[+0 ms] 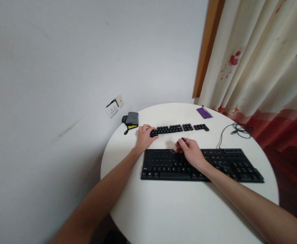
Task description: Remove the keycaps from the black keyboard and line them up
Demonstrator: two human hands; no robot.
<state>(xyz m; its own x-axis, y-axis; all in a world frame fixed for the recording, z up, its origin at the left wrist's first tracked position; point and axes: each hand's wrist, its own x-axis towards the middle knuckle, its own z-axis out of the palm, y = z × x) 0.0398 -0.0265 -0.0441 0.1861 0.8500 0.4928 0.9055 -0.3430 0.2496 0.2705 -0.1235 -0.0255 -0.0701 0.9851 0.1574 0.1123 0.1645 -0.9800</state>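
Observation:
A black keyboard lies on the round white table, with bare switch posts in its upper left rows where caps are off. My right hand is closed on a wire keycap puller with a dark handle; one wire end hangs over the keyboard's top rows. Behind the keyboard, loose black keycaps stand in lined-up groups. My left hand is at the left end of this line, thumb and forefinger closed around the end keycaps.
A grey pouch with yellow lining sits at the table's left edge by the wall socket. A purple packet lies at the back right. The coiled cable rests near the right edge, beside the curtain.

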